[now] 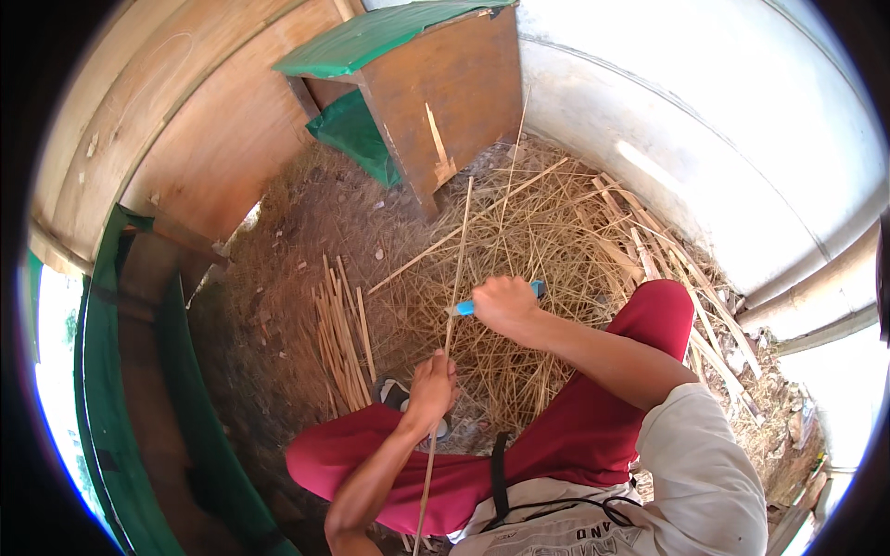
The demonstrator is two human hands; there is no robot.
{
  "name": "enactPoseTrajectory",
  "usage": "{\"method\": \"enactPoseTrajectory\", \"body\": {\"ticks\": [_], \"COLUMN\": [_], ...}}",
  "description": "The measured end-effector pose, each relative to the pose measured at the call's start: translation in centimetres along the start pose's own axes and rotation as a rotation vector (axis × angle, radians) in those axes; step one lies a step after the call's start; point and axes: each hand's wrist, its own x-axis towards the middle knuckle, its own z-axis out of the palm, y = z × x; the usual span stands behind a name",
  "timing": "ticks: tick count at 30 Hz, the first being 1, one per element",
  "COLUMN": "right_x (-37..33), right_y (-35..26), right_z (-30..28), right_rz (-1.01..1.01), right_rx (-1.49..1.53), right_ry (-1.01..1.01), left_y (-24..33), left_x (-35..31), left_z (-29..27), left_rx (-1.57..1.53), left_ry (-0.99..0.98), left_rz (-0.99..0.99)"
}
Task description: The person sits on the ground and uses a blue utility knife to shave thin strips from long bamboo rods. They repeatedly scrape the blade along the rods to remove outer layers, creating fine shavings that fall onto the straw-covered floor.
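A long, thin bamboo strip runs from beside my body up past both hands. My left hand is closed round it in front of my bent knee. Farther along, my right hand grips a blue utility knife, whose end sticks out on both sides of the fist. Its blade meets the strip or lies right beside it; contact is too small to tell. Below my hands, a heap of pale shavings covers the ground. Several split bamboo strips lie together to the left.
A wooden table with a green cover stands ahead against the white wall. Green-covered framing rises on the left. Longer bamboo pieces lie along the right wall. My shoe shows under my left arm.
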Motion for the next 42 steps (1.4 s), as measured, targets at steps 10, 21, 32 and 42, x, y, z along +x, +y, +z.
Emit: {"method": "enactPoseTrajectory", "body": {"ticks": [10, 21, 32, 42], "right_x": [1.0, 1.5, -0.4, -2.8], "right_y": [3.1, 7.9, 8.5, 5.5], "right_z": [-2.0, -1.8, -4.8, -10.1], "right_rz": [0.211, 0.405, 0.514, 0.436], "right_rx": [-0.020, -0.056, -0.087, 0.207], "right_ry": [-0.125, -0.167, -0.002, -0.060], "left_y": [-1.7, -2.6, -2.9, -1.5], "left_x": [-2.9, -10.8, -12.8, -6.4], "left_z": [-0.8, -2.7, -5.0, -2.3], "left_rx": [-0.020, -0.124, 0.109, 0.148], "left_ry": [-0.078, -0.205, -0.082, -0.041], "left_rz": [-0.141, -0.376, -0.096, 0.158]}}
